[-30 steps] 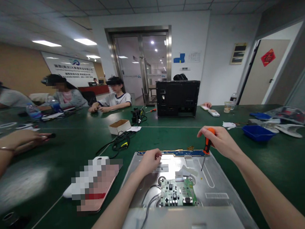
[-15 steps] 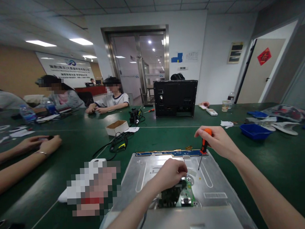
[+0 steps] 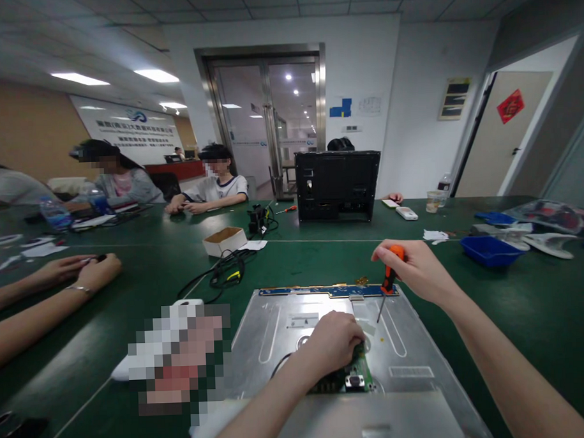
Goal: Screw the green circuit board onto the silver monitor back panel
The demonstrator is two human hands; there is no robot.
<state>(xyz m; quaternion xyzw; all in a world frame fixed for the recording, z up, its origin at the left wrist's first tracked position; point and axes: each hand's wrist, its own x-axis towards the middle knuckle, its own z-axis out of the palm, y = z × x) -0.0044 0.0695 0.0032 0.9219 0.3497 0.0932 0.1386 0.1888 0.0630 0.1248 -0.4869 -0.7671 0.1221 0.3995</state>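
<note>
A green table [image 3: 284,261] filled the lower room; on it, at six o'clock of the view, lay a metal panel [image 3: 412,374], and at twelve a black monitor casing [image 3: 337,187] stood upright; a blue circuit strip [image 3: 318,293] ran along the panel's twelve o'clock edge; a blue tray [image 3: 492,251] sat at two o'clock from the panel, an open box [image 3: 224,242] at eleven; the right hand [image 3: 408,266] was closed round the handle of a screwdriver [image 3: 392,270], its shaft slanting down at the panel's one o'clock; the left hand [image 3: 335,342], fingers curled, reached over a green circuit board [image 3: 367,371] near the panel's middle; whether it gripped anything, I could not tell; a pale strip [image 3: 366,326] lay just beyond its fingers.
</note>
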